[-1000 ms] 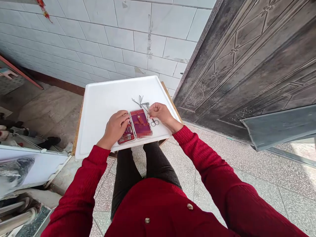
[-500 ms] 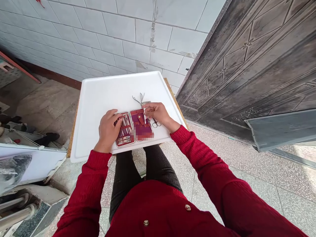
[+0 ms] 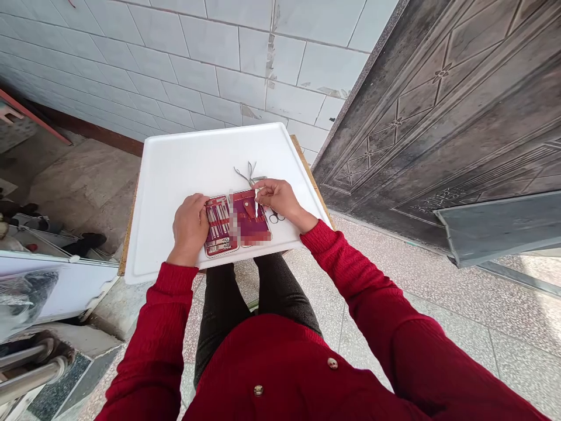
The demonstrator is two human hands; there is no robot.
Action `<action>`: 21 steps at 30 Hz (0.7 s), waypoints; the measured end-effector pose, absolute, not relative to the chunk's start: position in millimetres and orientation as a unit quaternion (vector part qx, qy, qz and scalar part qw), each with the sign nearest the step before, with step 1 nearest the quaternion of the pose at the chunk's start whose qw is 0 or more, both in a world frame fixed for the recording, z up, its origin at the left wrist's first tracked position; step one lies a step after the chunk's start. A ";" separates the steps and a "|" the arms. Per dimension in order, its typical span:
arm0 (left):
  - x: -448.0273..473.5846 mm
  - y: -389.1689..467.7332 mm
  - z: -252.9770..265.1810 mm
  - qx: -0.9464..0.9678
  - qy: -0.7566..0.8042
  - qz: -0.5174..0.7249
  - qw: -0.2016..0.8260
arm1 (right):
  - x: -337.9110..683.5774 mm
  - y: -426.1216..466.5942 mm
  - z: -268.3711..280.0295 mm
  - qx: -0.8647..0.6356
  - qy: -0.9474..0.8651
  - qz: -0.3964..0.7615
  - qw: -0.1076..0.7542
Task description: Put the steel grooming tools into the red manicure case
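Observation:
A red manicure case [image 3: 256,235] lies unfolded on a white tabletop [image 3: 184,161]. Its left half holds several slim silver tools [image 3: 218,217] under a strap, with nail clippers [image 3: 218,244] near the bottom. My left hand [image 3: 189,227] grips the case's left edge, thumb along the rim. Over the right half, my right hand [image 3: 279,199] pinches a small, slim silver tool [image 3: 256,209] pointing down; its exact kind is unclear. Beyond the case lie silver cuticle nippers [image 3: 250,175], handles spread. Small scissors [image 3: 276,218] lie right of the case, partly under my right hand.
A tiled wall [image 3: 197,76] stands behind the table. To the right is a dark patterned metal door [image 3: 394,117]. At the left, a white cabinet-like edge [image 3: 74,286] and cluttered items sit beside the table.
My left thumb and fingers have drawn back from over the tools to the case's left edge. My right hand still pinches the silver tool over the right half, nearly unmoved.

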State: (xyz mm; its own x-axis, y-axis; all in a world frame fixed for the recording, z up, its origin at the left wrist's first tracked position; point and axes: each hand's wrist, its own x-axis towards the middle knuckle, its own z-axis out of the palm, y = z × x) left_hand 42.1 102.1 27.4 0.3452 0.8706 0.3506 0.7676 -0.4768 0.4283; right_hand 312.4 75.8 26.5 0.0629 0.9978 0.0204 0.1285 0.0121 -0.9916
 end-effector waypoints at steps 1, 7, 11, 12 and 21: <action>42.0 102.3 27.5 0.816 0.503 0.271 0.089 | 312.7 75.6 27.0 -0.544 -0.521 0.443 0.485; 42.9 101.7 29.7 0.817 0.504 0.269 0.077 | 312.0 76.0 27.2 -0.555 -0.528 0.428 0.480; 43.8 100.5 31.1 0.821 0.499 0.266 0.078 | 311.9 75.3 25.8 -0.563 -0.551 0.404 0.465; 44.0 100.3 31.3 0.822 0.497 0.266 0.078 | 311.5 74.9 25.6 -0.567 -0.562 0.389 0.460; 44.7 100.9 29.2 0.818 0.499 0.278 0.070 | 302.7 72.4 26.5 -0.593 -0.633 0.276 0.414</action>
